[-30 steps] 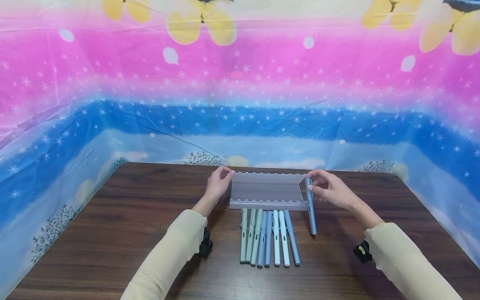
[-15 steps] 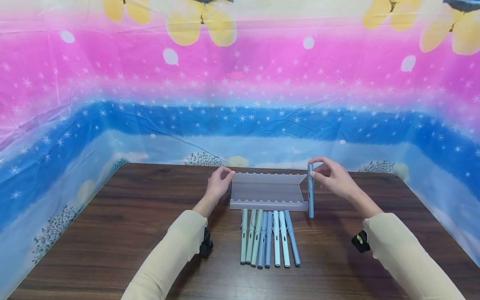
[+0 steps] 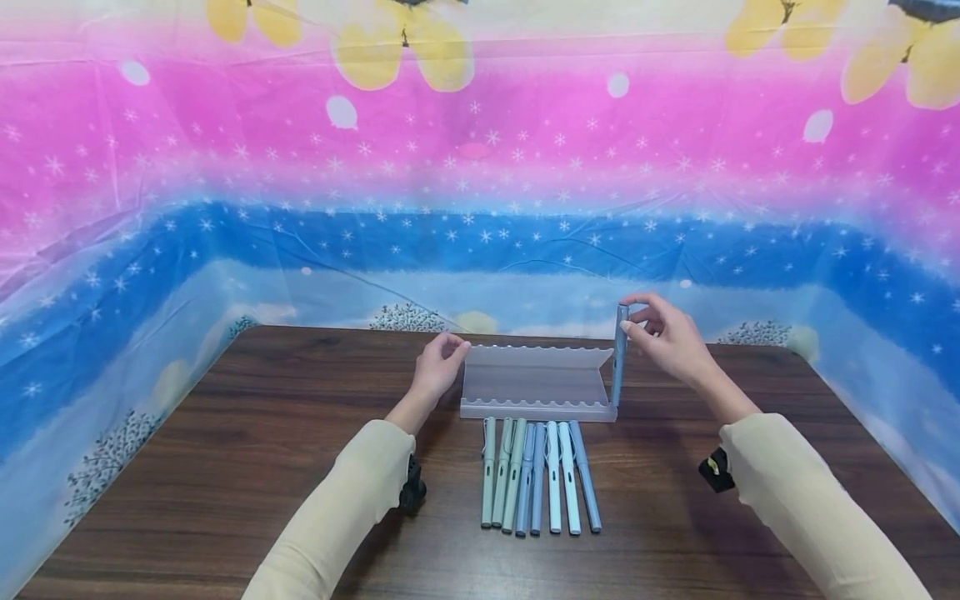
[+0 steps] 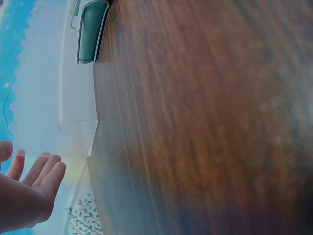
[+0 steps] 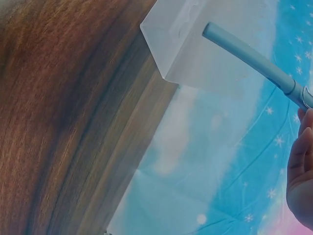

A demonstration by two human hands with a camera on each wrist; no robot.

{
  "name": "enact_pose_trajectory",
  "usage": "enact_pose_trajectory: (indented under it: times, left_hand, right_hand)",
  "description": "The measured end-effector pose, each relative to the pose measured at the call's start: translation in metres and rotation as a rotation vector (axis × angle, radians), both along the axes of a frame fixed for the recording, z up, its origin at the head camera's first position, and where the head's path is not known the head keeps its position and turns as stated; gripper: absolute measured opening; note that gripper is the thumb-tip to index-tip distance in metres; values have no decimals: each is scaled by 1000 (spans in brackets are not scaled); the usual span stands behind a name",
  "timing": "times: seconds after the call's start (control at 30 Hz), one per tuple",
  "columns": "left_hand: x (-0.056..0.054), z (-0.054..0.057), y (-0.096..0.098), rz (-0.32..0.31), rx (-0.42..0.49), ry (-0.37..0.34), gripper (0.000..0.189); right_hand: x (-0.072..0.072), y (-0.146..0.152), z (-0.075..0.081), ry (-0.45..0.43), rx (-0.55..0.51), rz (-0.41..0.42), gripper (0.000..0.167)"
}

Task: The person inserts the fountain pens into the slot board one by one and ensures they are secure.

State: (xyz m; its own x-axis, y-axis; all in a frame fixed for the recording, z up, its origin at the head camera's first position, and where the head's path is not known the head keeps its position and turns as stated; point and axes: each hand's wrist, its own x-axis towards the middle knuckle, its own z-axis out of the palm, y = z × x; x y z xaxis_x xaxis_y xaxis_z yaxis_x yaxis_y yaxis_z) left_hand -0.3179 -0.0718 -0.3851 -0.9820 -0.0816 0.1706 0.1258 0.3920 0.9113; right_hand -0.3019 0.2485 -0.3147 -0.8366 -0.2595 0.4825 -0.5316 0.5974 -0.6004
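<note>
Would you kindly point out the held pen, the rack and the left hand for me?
Held pen [image 5: 254, 62]: right wrist view, on its barrel.
Rack [image 3: 533, 384]: head view, on its bare panel between the notched edges.
Left hand [image 3: 437, 367]: head view, on the back of the hand.

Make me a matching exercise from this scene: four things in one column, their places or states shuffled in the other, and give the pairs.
Column one
1. left hand
2. row of pens
3. right hand
4. translucent rack

Column two
A. holds a blue pen apart from the others
B. has scalloped edges
C. is at the rack's left end
D. lies on the person's side of the rack

Right pairs: 1-C, 2-D, 3-A, 4-B
</note>
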Motion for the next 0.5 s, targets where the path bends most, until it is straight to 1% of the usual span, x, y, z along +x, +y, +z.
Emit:
enact_pose_trajectory:
  times: [0.13, 0.23, 0.4, 0.5]
  left_hand:
    - [0, 0, 0, 5, -4, 7, 21]
    - [0, 0, 0, 4, 1, 7, 21]
    - [1, 1, -1, -4, 7, 4, 21]
    - [1, 0, -1, -7, 6, 1, 21]
  right_hand:
    - [-3, -2, -4, 92, -12, -6, 29]
    - [-4, -3, -9, 129, -27, -6, 29]
    - [-3, -4, -20, 144, -61, -7, 29]
    - [-3, -5, -25, 143, -62, -15, 29]
